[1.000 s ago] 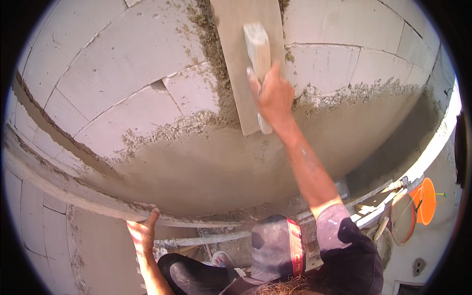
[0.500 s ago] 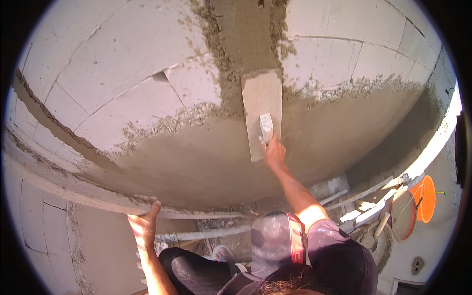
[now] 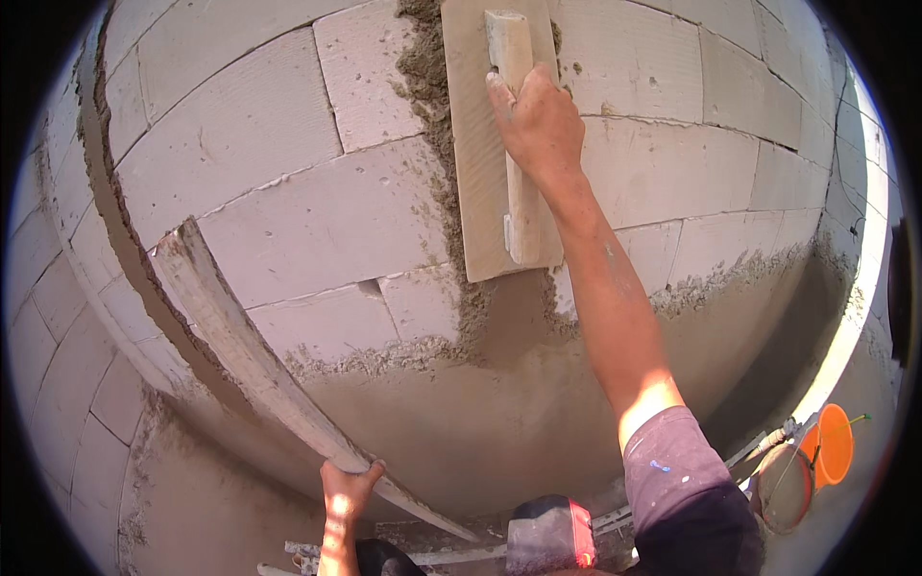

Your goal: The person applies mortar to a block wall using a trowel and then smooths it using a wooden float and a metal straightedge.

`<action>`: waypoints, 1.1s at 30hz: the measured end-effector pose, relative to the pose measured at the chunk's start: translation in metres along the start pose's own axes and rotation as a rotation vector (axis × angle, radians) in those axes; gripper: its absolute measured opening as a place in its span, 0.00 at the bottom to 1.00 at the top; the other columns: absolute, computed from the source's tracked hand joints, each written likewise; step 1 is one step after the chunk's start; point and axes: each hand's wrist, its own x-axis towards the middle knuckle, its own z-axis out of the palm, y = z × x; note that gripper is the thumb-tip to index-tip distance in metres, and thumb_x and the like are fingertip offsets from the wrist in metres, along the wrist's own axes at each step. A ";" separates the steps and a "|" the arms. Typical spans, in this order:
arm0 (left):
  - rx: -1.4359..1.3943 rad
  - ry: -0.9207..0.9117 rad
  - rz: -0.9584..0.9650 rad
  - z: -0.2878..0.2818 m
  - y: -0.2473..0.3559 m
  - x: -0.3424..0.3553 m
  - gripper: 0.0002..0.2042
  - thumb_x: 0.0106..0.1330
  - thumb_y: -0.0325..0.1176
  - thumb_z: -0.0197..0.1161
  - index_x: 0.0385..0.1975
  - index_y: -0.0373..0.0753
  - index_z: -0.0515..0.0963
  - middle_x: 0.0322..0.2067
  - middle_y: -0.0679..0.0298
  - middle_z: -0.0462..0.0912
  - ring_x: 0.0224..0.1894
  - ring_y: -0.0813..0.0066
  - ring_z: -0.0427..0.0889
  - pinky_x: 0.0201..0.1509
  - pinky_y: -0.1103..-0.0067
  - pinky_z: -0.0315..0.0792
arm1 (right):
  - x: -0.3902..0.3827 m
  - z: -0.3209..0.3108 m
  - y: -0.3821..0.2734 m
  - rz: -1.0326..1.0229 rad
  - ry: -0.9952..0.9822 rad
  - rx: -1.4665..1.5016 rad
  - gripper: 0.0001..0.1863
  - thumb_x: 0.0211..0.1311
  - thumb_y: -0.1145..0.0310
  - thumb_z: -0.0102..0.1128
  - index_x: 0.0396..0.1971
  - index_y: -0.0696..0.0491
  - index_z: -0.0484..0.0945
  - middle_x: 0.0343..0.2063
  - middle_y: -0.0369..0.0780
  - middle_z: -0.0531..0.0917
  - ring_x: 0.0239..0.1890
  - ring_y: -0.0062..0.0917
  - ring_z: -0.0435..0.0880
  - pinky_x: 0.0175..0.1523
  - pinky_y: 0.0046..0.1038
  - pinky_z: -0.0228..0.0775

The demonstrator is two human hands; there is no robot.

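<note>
Well above the lower edge of the wall (image 3: 672, 158): trowel (image 3: 483, 197) lengthwise over the mortar strip (image 3: 519, 312), right hand (image 3: 543, 125) wrapped round its handle (image 3: 520, 206), fingers curled in. Left hand (image 3: 348, 490) grips board (image 3: 248, 341) near its lower end, fingers mostly hidden. Orange bucket (image 3: 834, 444) toward lower right corner.

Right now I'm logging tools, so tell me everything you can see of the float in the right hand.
The float is a long, flat, tan board, seemingly wooden, with a paler bar handle running lengthwise along its back. The right hand grips the handle. The float stands nearly upright over the mortar strip on the block wall, its lower edge slightly slanted, its top cut off by the picture. Its working face is hidden.
</note>
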 end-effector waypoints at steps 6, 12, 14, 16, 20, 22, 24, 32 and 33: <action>-0.028 0.071 0.035 -0.024 -0.034 0.017 0.13 0.51 0.27 0.73 0.35 0.27 0.82 0.31 0.57 0.87 0.34 0.73 0.84 0.43 0.74 0.77 | -0.198 0.065 0.042 0.203 -0.186 0.109 0.27 0.67 0.50 0.59 0.43 0.64 0.69 0.19 0.55 0.81 0.25 0.54 0.83 0.29 0.50 0.73; -0.085 0.005 0.090 0.039 -0.022 0.027 0.15 0.51 0.26 0.73 0.38 0.27 0.82 0.35 0.56 0.87 0.38 0.70 0.83 0.48 0.73 0.75 | -0.396 -0.011 0.177 0.373 -0.468 -0.093 0.28 0.63 0.54 0.62 0.51 0.62 0.68 0.27 0.53 0.84 0.29 0.51 0.85 0.34 0.49 0.75; -0.153 0.009 0.155 0.046 -0.035 0.027 0.17 0.53 0.25 0.72 0.42 0.25 0.80 0.41 0.55 0.85 0.43 0.68 0.82 0.53 0.73 0.73 | -0.399 -0.077 0.173 0.415 -0.466 -0.146 0.26 0.62 0.54 0.62 0.46 0.60 0.67 0.28 0.53 0.84 0.31 0.52 0.85 0.35 0.49 0.75; -0.062 -0.033 0.043 0.020 -0.051 0.030 0.21 0.58 0.23 0.70 0.51 0.22 0.76 0.49 0.55 0.82 0.48 0.68 0.79 0.58 0.74 0.71 | -0.361 -0.126 0.145 0.462 -0.487 -0.274 0.24 0.62 0.54 0.62 0.42 0.58 0.65 0.25 0.54 0.83 0.31 0.54 0.83 0.35 0.51 0.72; -0.131 -0.042 0.181 0.053 -0.028 0.022 0.21 0.61 0.28 0.71 0.50 0.21 0.77 0.47 0.50 0.83 0.46 0.67 0.81 0.53 0.72 0.75 | -0.298 -0.322 0.174 0.507 -0.130 -0.467 0.21 0.64 0.58 0.57 0.45 0.60 0.67 0.28 0.54 0.83 0.36 0.54 0.83 0.41 0.48 0.73; -0.007 -0.052 0.172 0.065 -0.017 0.025 0.21 0.61 0.30 0.72 0.49 0.21 0.79 0.46 0.50 0.84 0.45 0.67 0.82 0.52 0.71 0.76 | -0.290 -0.405 0.176 0.863 -0.092 -0.627 0.28 0.66 0.50 0.55 0.46 0.64 0.70 0.34 0.57 0.84 0.40 0.55 0.83 0.46 0.46 0.73; -0.019 0.005 0.189 0.072 -0.011 0.026 0.19 0.60 0.29 0.74 0.45 0.21 0.81 0.42 0.52 0.86 0.41 0.69 0.83 0.50 0.72 0.76 | -0.335 -0.464 0.214 0.774 -0.055 -1.001 0.25 0.67 0.51 0.54 0.46 0.62 0.73 0.28 0.47 0.84 0.26 0.36 0.85 0.38 0.36 0.75; -0.061 -0.065 0.253 0.113 0.038 0.026 0.16 0.55 0.35 0.76 0.30 0.26 0.80 0.26 0.58 0.86 0.29 0.75 0.80 0.38 0.73 0.76 | -0.555 -0.623 0.247 1.369 -0.345 -1.202 0.36 0.65 0.44 0.55 0.47 0.70 0.76 0.46 0.63 0.80 0.52 0.56 0.79 0.55 0.49 0.69; -0.052 -0.078 0.219 0.110 0.040 0.026 0.16 0.55 0.36 0.76 0.30 0.27 0.80 0.25 0.58 0.86 0.28 0.75 0.81 0.38 0.73 0.76 | -0.572 -0.625 0.251 1.401 -0.366 -1.182 0.36 0.66 0.44 0.53 0.48 0.70 0.75 0.46 0.63 0.80 0.52 0.56 0.79 0.55 0.49 0.69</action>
